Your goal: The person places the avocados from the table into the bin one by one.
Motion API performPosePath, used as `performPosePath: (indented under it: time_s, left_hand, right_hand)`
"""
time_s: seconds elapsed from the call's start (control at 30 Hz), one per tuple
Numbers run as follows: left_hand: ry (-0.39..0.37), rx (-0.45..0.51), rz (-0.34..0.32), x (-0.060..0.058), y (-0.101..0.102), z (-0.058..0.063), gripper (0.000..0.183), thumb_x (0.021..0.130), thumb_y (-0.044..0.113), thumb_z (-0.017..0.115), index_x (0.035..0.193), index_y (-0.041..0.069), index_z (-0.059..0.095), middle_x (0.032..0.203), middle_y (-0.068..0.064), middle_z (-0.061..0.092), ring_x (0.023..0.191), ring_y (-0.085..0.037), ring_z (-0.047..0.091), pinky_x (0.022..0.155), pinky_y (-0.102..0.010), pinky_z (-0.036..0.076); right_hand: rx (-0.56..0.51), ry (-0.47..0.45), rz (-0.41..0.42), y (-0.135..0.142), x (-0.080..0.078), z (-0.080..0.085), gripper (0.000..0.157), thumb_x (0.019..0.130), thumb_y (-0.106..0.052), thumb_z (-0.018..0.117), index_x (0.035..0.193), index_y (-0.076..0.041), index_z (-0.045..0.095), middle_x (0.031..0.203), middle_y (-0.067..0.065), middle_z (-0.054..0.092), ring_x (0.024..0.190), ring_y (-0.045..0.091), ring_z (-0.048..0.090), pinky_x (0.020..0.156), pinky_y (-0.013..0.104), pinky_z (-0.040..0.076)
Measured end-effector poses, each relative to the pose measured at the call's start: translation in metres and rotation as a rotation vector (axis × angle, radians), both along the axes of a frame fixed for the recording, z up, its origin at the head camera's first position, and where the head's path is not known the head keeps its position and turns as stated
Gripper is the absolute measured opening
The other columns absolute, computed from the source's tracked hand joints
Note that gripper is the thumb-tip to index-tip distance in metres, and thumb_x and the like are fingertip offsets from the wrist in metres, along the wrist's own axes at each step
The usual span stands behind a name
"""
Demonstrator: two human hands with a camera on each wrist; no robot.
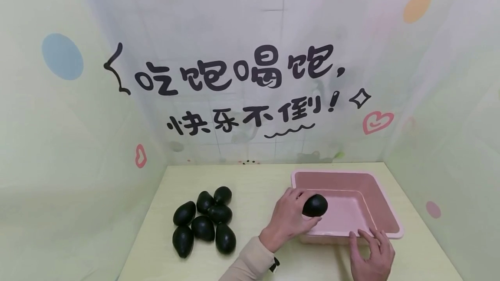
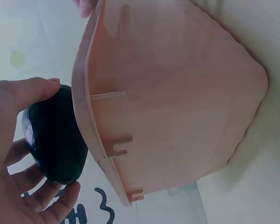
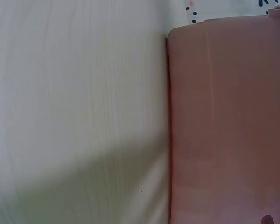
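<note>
My left hand (image 1: 289, 216) grips a dark avocado (image 1: 315, 205) between thumb and fingers, over the front left part of a pink plastic bin (image 1: 384, 211). In the left wrist view, the same avocado (image 2: 56, 135) shows just beyond the bin's rim (image 2: 80, 93), with the thumb on one side and the fingers curled on the other. My right hand (image 1: 373, 255) holds the bin's front rim toward its right side, fingertips at the edge. One fingertip (image 3: 268, 219) shows against the bin's outer wall (image 3: 233, 116) in the right wrist view.
Several more dark avocados (image 1: 203, 229) lie in a cluster on the left part of the pale wooden table (image 1: 265, 185). Behind the table hangs a printed cloth backdrop (image 1: 242, 21) with black lettering, and similar cloth closes off both sides.
</note>
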State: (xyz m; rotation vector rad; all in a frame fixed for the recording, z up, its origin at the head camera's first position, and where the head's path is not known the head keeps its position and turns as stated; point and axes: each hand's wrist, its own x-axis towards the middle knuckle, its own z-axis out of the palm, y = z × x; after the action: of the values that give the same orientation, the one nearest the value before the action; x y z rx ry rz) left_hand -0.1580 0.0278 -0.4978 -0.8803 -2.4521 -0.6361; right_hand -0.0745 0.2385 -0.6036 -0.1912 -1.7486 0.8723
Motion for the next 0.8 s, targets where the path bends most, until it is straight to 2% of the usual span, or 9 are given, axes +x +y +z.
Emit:
performPosePath:
  time_s: [0.13,0.3,0.37,0.43,0.53,0.67,0.77,0.8]
  left_hand:
    - [0.017,-0.012,-0.003,0.000,0.004,0.000,0.063,0.079,0.049,0.092,0.132,0.024,0.070,0.118,0.005,0.073,0.102,-0.014,0.067,0.081,-0.022,0.057]
    - [0.011,-0.027,0.002,-0.002,0.007,-0.004,0.064,0.078,0.050,0.092,0.132,0.024,0.070,0.119,0.005,0.073,0.101,-0.013,0.067,0.081,-0.022,0.057]
    - [0.012,-0.039,0.010,-0.003,0.008,-0.005,0.064,0.079,0.050,0.092,0.133,0.024,0.070,0.119,0.005,0.073,0.102,-0.013,0.067,0.082,-0.021,0.057]
    - [0.013,-0.047,0.011,-0.005,0.010,-0.006,0.064,0.079,0.051,0.092,0.132,0.024,0.070,0.119,0.004,0.073,0.103,-0.014,0.067,0.083,-0.021,0.057]
    - [0.014,-0.058,0.011,-0.007,0.012,-0.008,0.064,0.079,0.052,0.092,0.133,0.024,0.070,0.118,0.005,0.073,0.105,-0.014,0.067,0.085,-0.022,0.057]
    - [-0.002,-0.057,-0.004,-0.008,0.015,-0.011,0.063,0.081,0.052,0.090,0.133,0.024,0.070,0.118,0.005,0.073,0.108,-0.013,0.067,0.089,-0.022,0.057]
    - [-0.045,-0.046,-0.020,-0.009,0.016,-0.010,0.061,0.084,0.052,0.087,0.134,0.022,0.070,0.119,0.004,0.073,0.110,-0.013,0.067,0.091,-0.022,0.056]
    - [-0.062,-0.045,-0.023,-0.009,0.017,-0.009,0.060,0.085,0.051,0.087,0.135,0.022,0.070,0.120,0.004,0.073,0.111,-0.013,0.066,0.092,-0.022,0.055]
  right_hand:
    - [0.003,0.004,-0.003,0.000,0.000,0.000,0.038,0.086,-0.027,0.081,0.091,0.010,0.077,0.125,-0.017,0.060,0.139,-0.005,0.047,0.121,0.019,0.031]
    - [0.009,0.017,-0.004,0.000,-0.001,-0.001,0.041,0.087,-0.030,0.080,0.090,0.011,0.076,0.117,-0.002,0.067,0.139,-0.005,0.047,0.121,0.020,0.031]
    - [0.009,0.023,-0.002,-0.001,-0.001,-0.001,0.042,0.087,-0.031,0.080,0.090,0.011,0.076,0.117,-0.003,0.067,0.139,-0.005,0.048,0.121,0.020,0.032]
    - [0.009,0.019,-0.003,-0.001,-0.001,-0.002,0.045,0.088,-0.034,0.079,0.090,0.011,0.076,0.121,-0.010,0.063,0.139,-0.004,0.048,0.121,0.020,0.031]
    - [0.016,0.022,-0.005,-0.001,-0.002,-0.001,0.052,0.091,-0.040,0.077,0.090,0.011,0.075,0.113,0.001,0.069,0.139,-0.005,0.047,0.121,0.020,0.031]
    - [0.023,0.035,-0.008,-0.002,-0.003,-0.001,0.060,0.094,-0.048,0.075,0.089,0.012,0.075,0.105,0.033,0.067,0.139,-0.005,0.047,0.122,0.021,0.032]
    - [0.021,0.036,-0.010,-0.002,-0.003,-0.001,0.063,0.094,-0.051,0.074,0.089,0.012,0.075,0.105,0.029,0.069,0.139,-0.006,0.047,0.121,0.020,0.032]
    - [0.020,0.036,-0.010,-0.002,-0.003,-0.001,0.063,0.094,-0.051,0.074,0.089,0.011,0.076,0.106,0.024,0.070,0.139,-0.005,0.048,0.121,0.020,0.032]
